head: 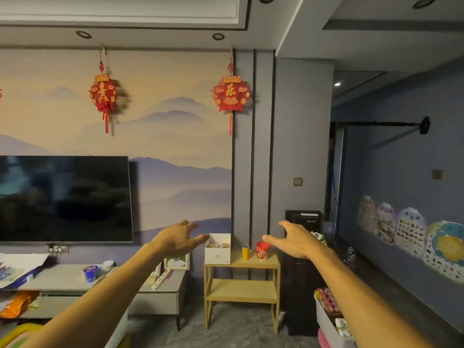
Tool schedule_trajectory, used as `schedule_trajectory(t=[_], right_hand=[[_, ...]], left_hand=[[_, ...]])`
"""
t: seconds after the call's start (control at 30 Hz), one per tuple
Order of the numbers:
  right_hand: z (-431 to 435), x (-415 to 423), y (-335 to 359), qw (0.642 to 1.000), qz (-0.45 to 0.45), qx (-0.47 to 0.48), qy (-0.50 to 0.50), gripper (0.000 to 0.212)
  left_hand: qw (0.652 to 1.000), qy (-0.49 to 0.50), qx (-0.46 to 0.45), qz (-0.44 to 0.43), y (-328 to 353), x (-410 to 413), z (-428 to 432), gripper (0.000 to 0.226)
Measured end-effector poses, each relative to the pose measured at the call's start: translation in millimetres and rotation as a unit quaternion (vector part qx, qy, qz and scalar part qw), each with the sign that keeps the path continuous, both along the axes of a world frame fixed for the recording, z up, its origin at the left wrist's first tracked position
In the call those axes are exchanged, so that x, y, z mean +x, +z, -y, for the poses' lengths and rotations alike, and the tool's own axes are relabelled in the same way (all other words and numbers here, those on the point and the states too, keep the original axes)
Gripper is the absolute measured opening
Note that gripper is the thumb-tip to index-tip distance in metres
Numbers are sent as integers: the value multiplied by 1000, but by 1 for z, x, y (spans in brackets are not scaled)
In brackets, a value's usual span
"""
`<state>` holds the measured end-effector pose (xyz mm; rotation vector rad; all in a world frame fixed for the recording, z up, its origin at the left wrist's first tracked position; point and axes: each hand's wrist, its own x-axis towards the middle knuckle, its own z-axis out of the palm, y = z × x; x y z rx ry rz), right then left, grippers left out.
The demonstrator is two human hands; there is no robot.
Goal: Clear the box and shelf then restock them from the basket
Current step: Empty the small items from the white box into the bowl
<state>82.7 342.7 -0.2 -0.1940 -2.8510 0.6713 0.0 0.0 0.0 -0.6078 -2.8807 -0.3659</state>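
Both arms out in front of me, nothing held. My left hand (pixel 175 238) is in the middle of the frame, fingers spread and loose, palm down. My right hand (pixel 296 241) mirrors it just right of centre, spread just as wide. I read that as lining up on the target, one hand to each side.

Closest to me, at the lower right edge, is the basket (pixel 326 327), its snack packets showing over the rim. My right forearm crosses in front of part of it. That is the restocking supply, so it waits.

Further off, low in the centre, stands the wooden shelf (pixel 242 290). Its middle board is bare. On its top sit the white box (pixel 218 254) at the left with small items inside, then a yellow cup (pixel 245 251) and a red cup (pixel 262 250) side by side. My left thumb overlaps the box's left corner in the picture, but I can't tell if it touches.

Clearing comes first, I judge, and the box is open-topped, so it should lift upright.

Crowding the shelf: a grey TV console (pixel 62 275) at the left, a black appliance (pixel 302 219) behind on the right. The television (pixel 65 198) hangs on the far wall.
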Motion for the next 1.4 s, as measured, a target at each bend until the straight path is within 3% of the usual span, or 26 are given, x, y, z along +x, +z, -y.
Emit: schedule_trajectory(t=[0.1, 0.23, 0.37, 0.5, 0.6, 0.7, 0.83, 0.93, 1.03, 1.2, 1.4], right_hand=[[-10, -4, -6, 1000, -6, 1, -3, 104], [-19, -17, -25, 1000, 10, 11, 5, 104], [-23, -46, -44, 999, 33, 14, 23, 91], [-23, -97, -58, 999, 40, 23, 26, 85], [-23, -150, -63, 998, 54, 25, 22, 74], [-18, -199, -61, 998, 45, 35, 9, 82], [-10, -279, -63, 998, 43, 35, -6, 94], [-5, -335, -71, 998, 54, 25, -10, 102], [-4, -390, -84, 997, 69, 25, -3, 105], [-12, -489, -115, 996, 89, 15, 13, 108], [-39, -620, -142, 995, 97, 5, 29, 111]], left_hand=[[1000, 3, -5, 18, -12, -8, -14, 151], [1000, 19, -8, 20, -25, -14, -32, 124], [999, 18, -1, 27, -39, -41, -40, 146], [999, 25, 3, 33, -55, -87, -48, 112], [999, 23, 7, 33, -66, -138, -49, 143], [999, 17, 12, 43, -72, -190, -49, 152], [998, 15, 4, 63, -74, -268, -52, 123], [998, 10, 8, 68, -79, -328, -53, 128], [997, 5, -2, 73, -92, -385, -57, 93], [996, 13, -9, 83, -116, -480, -67, 98], [995, 29, 35, 92, -143, -601, -87, 85]])
